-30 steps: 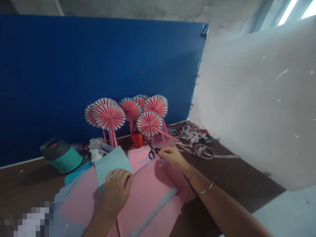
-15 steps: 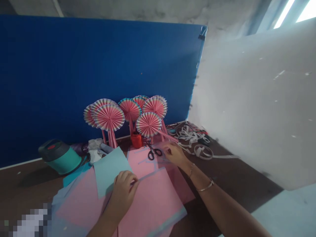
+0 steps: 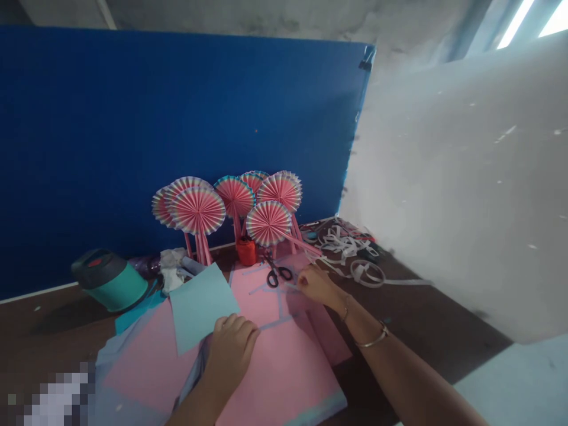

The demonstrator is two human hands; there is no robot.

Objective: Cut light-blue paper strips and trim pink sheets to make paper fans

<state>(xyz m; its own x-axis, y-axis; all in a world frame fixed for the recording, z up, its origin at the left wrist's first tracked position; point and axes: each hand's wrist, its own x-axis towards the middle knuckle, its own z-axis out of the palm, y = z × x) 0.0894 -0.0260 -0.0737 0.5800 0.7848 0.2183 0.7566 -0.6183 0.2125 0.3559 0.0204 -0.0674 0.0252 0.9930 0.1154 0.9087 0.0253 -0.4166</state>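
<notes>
So, the left hand [image 3: 231, 355] is curled narrow, palm down on a pink sheet [image 3: 284, 378], just beside the lower edge of a pale blue sheet [image 3: 204, 307] that overlaps the pink one. I cannot tell whether it grips anything. The right hand [image 3: 316, 287] is pinched narrow over the far part of the pink sheet, its fingertips [image 3: 300, 282] at a thin pale strip [image 3: 289, 285]. Two bangles [image 3: 371, 338] circle that wrist.

Thin blue strips [image 3: 279, 303] lie on the pink sheet, and black-handled scissors [image 3: 278, 276] rest near its far edge. Beyond that edge, pink pleated paper fans [image 3: 197, 210] lean upright against a blue board [image 3: 177, 130], with a small red pouch [image 3: 246, 251] at their base. Left of the pink sheet stands a green flask [image 3: 109, 288]. To its right, white paper offcuts [image 3: 346, 244] lie curled on the brown bench [image 3: 412, 331], near a white board [image 3: 457, 177].
</notes>
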